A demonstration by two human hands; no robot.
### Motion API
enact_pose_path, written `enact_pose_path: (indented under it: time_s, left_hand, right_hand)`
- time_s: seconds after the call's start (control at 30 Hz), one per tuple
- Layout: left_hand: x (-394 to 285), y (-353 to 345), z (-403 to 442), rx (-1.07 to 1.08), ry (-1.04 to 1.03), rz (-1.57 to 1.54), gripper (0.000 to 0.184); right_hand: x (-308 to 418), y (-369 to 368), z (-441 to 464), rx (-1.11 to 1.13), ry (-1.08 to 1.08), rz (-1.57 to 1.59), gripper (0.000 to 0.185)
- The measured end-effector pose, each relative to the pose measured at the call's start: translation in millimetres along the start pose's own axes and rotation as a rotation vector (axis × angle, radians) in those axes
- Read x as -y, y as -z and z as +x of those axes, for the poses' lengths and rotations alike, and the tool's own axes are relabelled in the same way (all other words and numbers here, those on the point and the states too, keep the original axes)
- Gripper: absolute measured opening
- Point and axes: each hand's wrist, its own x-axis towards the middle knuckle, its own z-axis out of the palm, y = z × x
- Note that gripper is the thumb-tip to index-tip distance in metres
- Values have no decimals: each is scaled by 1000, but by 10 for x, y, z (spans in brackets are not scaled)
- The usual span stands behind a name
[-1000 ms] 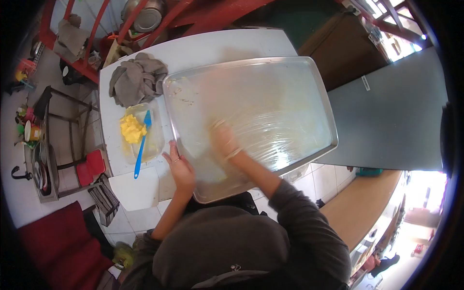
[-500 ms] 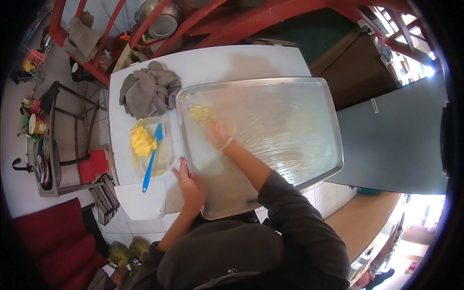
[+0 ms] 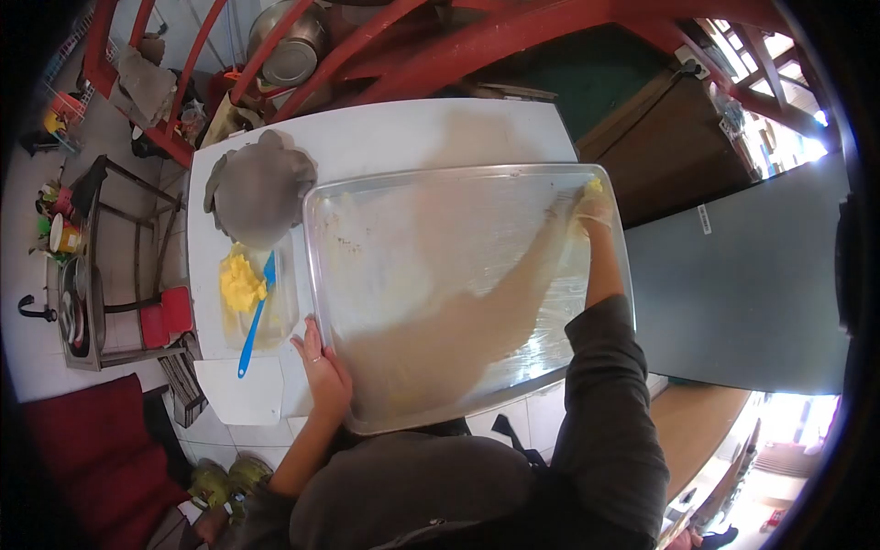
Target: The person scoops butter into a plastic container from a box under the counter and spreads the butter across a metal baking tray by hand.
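Note:
A large metal tray [image 3: 431, 275] lies on the white table, its inside coated with a shiny, streaky film. My right hand [image 3: 594, 213], in what looks like a clear plastic covering, is at the tray's far right corner with a bit of yellow spread at its fingertips; its fingers are pressed together. My left hand [image 3: 326, 374] rests against the tray's near left edge, fingers apart. Left of the tray, a clear container [image 3: 273, 321] holds yellow spread [image 3: 242, 282] and a blue brush [image 3: 251, 337].
A crumpled grey cloth [image 3: 261, 188] lies on the white table [image 3: 385, 124] behind the container. A white sheet [image 3: 240, 392] is at the near left corner. Red railings [image 3: 458, 64] run behind, a grey panel [image 3: 733, 293] stands right, and a sink [image 3: 81, 316] is far left.
My right hand has swept from the tray's left part across to its far right corner. My left hand stays at the left edge. The view has shifted slightly.

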Motion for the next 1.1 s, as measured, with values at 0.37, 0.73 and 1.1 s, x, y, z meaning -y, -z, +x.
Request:
enact_pose_path:
  time_s: [0.37, 0.73, 1.1]
  left_hand:
    - [-1636, 137, 420, 93, -478, -26, 45]
    - [-1788, -174, 109, 177, -919, 203, 16]
    - [-1738, 120, -60, 352, -1119, -54, 12]
  right_hand:
    - [1969, 1171, -1895, 496, 66, 2634, 54]
    - [2188, 911, -2826, 192, 93, 2112, 49]
    - [2136, 1227, -3155, -35, -342, 2599, 49]
